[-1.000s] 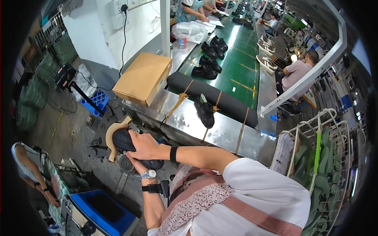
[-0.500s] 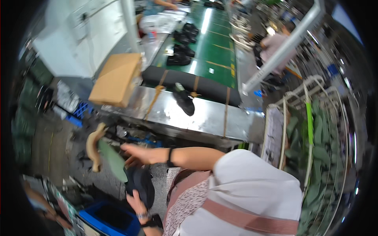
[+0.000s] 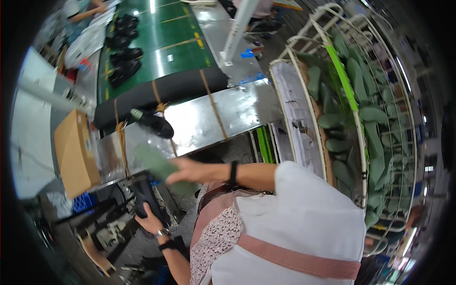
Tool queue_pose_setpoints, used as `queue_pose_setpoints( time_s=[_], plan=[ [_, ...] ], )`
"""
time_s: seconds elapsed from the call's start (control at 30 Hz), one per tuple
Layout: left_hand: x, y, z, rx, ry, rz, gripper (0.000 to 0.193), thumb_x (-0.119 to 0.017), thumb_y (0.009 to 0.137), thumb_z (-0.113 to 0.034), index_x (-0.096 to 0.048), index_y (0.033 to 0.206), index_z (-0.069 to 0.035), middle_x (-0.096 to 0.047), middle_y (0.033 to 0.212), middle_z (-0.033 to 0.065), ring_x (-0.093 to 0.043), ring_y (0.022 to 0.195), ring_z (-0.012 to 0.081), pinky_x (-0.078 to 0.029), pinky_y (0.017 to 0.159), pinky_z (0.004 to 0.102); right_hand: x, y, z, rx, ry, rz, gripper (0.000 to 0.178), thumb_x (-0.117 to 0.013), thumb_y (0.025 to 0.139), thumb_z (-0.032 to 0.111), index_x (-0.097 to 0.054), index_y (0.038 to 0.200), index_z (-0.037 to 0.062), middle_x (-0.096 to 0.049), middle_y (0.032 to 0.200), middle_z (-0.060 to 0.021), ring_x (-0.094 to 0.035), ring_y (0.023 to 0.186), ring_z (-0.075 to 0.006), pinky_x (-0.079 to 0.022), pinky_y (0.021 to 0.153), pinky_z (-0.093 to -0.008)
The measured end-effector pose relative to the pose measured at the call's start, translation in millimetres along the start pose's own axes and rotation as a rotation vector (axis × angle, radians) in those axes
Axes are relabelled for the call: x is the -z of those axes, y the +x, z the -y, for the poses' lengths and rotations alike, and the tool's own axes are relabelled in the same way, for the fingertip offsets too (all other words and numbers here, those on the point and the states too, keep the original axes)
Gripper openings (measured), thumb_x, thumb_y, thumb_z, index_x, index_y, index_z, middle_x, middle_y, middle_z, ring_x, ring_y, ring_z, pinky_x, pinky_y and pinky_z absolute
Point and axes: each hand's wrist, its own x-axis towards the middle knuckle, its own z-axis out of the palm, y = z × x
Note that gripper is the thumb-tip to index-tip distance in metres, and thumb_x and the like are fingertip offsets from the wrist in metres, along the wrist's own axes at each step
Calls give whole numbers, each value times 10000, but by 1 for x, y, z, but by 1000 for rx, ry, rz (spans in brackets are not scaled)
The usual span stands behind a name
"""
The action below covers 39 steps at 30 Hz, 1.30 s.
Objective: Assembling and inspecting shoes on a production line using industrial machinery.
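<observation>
My right hand (image 3: 187,171) is closed on a green shoe last (image 3: 154,160), blurred by motion, in front of the metal table's edge. Lower and to the left, my left hand (image 3: 151,221) grips a dark shoe upper (image 3: 146,194) from below; its far end points toward the table. Hand and last are apart from the shoe upper. A black shoe (image 3: 159,125) with a pale green patch at its opening lies on the metal table (image 3: 190,118), against a black roller tied with cords.
A wire rack (image 3: 357,118) full of green shoe lasts stands at my right. Behind the roller (image 3: 180,90), a green conveyor belt (image 3: 156,42) carries several black shoes (image 3: 124,66). A cardboard box (image 3: 76,152) is at the left; a machine with a tan curved part (image 3: 95,251) stands below.
My view has turned right. My right hand, with fingers spread beside the shoe upper before, now holds the green last up and away from it. The left hand still holds the shoe upper.
</observation>
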Motion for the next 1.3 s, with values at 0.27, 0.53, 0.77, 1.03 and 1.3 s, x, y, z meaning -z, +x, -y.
queue_pose_setpoints(
  time_s=[0.27,0.53,0.77,1.03,1.3],
  plan=[
    [-125,141,-59,-484,364,108,812,-755,791,-252,-365,1442,40,-464,1417,271,-480,1287,401,-369,1099,436,240,-179,-37,300,215,-1506,451,-642,918,137,-491,1297,-56,-677,1047,-124,-680,899,-200,-537,735,-307],
    [-157,84,-115,-435,220,34,813,-699,779,-137,-305,1470,29,-478,1374,286,-466,1258,438,-372,1075,461,168,58,2,286,-978,-737,760,-763,785,219,-398,1405,-27,-580,1240,-223,-585,1135,-346,-474,973,-407],
    [-89,-9,-76,-145,113,53,683,-721,806,-169,-418,1392,8,-583,1269,238,-576,1164,376,-455,996,435,134,254,-12,240,-1278,-573,796,-788,666,279,-456,1317,-37,-569,1233,-264,-542,1173,-407,-447,1000,-460],
    [-31,-29,-59,373,-903,303,698,-552,969,-509,-382,1454,-38,-613,1289,161,-596,1197,273,-497,956,394,9,124,56,267,-313,-27,600,-660,898,297,-474,1367,-28,-588,1295,-157,-598,1148,-280,-459,1006,-394],
    [65,-51,-60,290,-1579,-38,682,-457,1011,-535,-533,1291,82,-634,1223,139,-627,1071,189,-487,921,277,-173,89,-19,185,-633,453,764,-682,895,278,-302,1458,-71,-488,1398,-189,-496,1272,-240,-418,1026,-342]
  ],
)
